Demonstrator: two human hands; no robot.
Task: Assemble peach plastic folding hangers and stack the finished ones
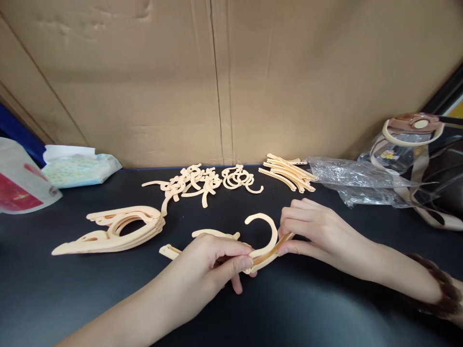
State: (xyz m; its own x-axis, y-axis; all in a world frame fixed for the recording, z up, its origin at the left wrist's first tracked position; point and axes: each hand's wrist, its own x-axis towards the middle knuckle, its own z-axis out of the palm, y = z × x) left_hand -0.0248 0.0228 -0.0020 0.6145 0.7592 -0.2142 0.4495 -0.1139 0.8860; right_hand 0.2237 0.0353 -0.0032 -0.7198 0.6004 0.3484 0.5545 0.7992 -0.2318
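My left hand [213,260] and my right hand [313,229] both pinch a peach plastic hanger [265,241] just above the black table [108,299]. Its hook curls up between the two hands. The left fingers are closed on the hanger's middle and left arm, whose end [168,250] sticks out to the left. The right fingers are closed on its right arm. A stack of finished hangers [115,231] lies to the left of my hands.
Loose hooks [202,183] and a bundle of curved arms [287,173] lie at the back by a cardboard wall. Clear plastic wrap [354,183] and a bag [415,144] sit at the right. A tissue pack [75,166] and a pouch [18,183] sit at the left.
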